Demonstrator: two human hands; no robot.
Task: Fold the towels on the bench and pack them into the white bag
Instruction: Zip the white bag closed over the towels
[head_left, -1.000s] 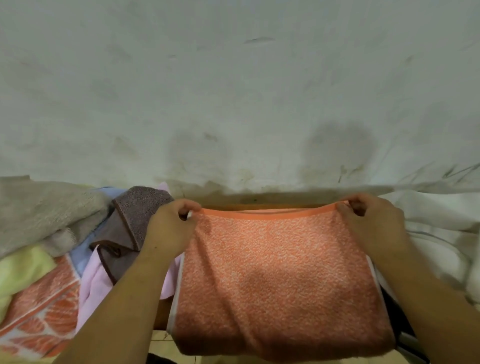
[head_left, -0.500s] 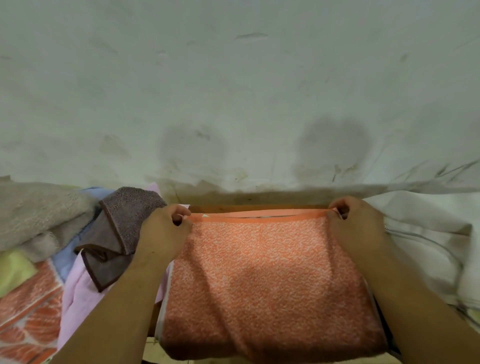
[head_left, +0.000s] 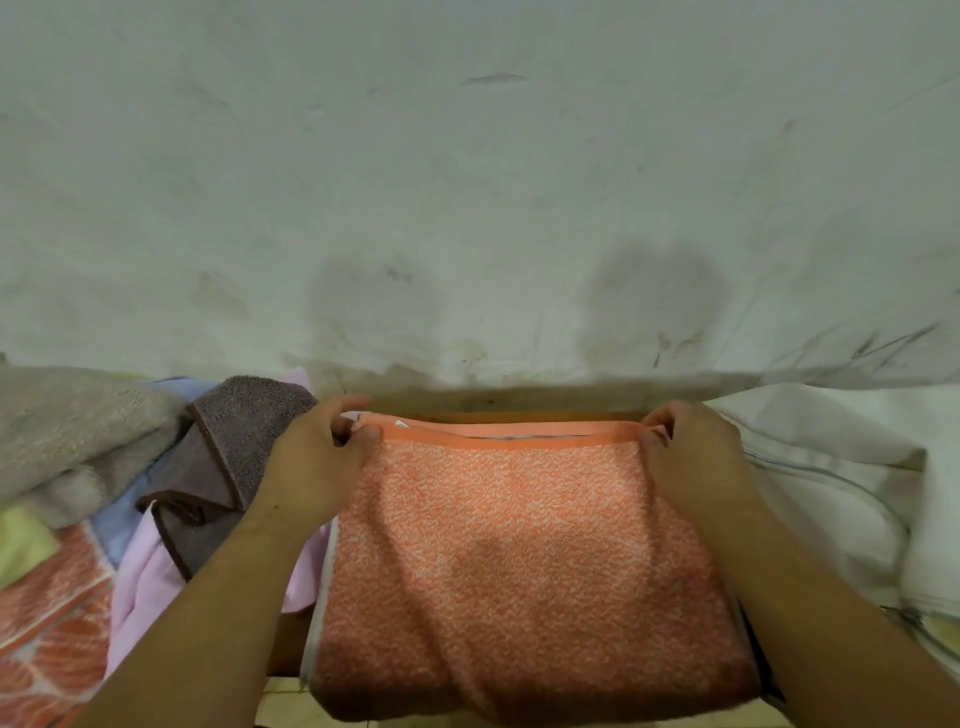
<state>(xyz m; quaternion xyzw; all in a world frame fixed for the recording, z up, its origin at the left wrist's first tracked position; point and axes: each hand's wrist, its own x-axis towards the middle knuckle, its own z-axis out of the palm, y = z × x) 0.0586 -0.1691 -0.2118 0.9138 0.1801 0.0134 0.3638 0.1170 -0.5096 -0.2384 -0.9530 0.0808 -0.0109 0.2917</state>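
Two hands pinch the far corners of the folded orange towel (head_left: 519, 561): the left hand (head_left: 317, 467) and the right hand (head_left: 691, 457) each curl their fingers on its hem. The towel hides most of the bench (head_left: 519, 415), leaving only a wooden strip at the far edge. At the right end the white bag (head_left: 831, 467) is cut off by the frame. At the left end a brown towel (head_left: 244, 431), grey towel (head_left: 67, 426) and pink towel (head_left: 140, 582) crowd together.
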